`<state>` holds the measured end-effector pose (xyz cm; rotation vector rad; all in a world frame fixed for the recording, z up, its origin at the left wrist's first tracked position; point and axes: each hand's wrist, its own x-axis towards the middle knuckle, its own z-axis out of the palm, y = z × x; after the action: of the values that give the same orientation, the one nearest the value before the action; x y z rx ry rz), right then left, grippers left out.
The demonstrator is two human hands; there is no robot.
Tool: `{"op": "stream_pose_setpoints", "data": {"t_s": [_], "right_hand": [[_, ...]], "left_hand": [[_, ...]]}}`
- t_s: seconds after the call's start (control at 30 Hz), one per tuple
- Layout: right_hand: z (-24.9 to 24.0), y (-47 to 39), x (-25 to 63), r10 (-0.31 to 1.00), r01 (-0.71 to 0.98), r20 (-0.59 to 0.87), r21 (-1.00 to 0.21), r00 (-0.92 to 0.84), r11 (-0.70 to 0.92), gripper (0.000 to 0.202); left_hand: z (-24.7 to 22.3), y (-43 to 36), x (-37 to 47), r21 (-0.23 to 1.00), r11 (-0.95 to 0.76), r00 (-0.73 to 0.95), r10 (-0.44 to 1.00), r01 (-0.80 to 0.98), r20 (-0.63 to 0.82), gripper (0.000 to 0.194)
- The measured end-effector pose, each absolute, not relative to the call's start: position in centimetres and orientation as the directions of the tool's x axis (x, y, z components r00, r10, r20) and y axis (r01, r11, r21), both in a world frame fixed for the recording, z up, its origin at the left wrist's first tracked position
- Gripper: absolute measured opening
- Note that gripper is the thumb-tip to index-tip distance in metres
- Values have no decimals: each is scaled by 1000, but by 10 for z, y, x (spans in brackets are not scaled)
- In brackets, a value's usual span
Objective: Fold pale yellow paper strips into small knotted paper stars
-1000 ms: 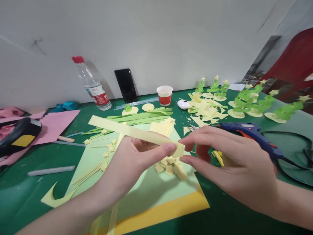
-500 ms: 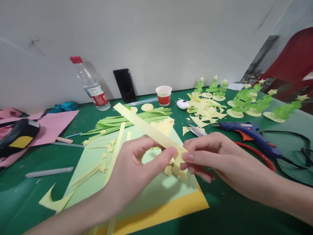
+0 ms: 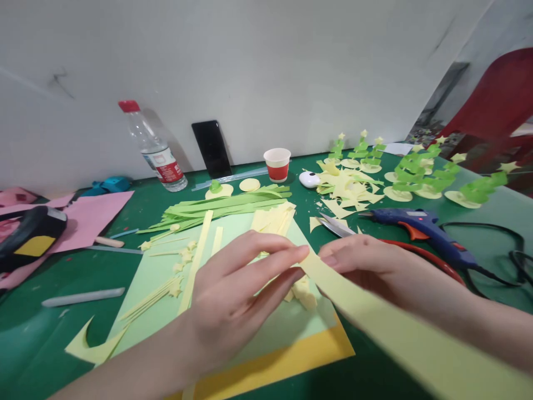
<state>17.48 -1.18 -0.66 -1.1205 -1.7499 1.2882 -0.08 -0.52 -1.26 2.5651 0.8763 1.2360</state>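
A pale yellow paper strip runs from between my hands toward the lower right, passing in front of my right forearm. The fingertips of my left hand press on its far end. Close beside them, my right hand pinches the same end with thumb and fingers; the folded part is mostly hidden. Below the hands, small folded yellow paper pieces rest on a light green sheet. Yellow paper stars on thin stems and long yellow strips lie on that sheet, left of my left hand.
Behind the hands are green paper strips, yellow scraps, scissors and a paper cup. A blue glue gun with a cable lies right, before green paper plants. A bottle and phone stand at the wall.
The paper strip swung over from pointing up-left to pointing down-right across my right forearm. My left fingers shifted from a thumb pinch to pressing from above at its end.
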Motion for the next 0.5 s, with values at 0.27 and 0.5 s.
{"op": "stream_pose_setpoints", "data": {"t_s": [0.27,0.5], "right_hand": [[-2,-14,174,531,-135,-453,-656,-716,-742,23],[-3,-6,172,687,-90,-364,-844,-628,-529,31]], "left_hand": [[-8,-11,-8,421,-826,510,562,374,651,17],[-11,-4,-3,674,-690,386,716,264,582,18]]}}
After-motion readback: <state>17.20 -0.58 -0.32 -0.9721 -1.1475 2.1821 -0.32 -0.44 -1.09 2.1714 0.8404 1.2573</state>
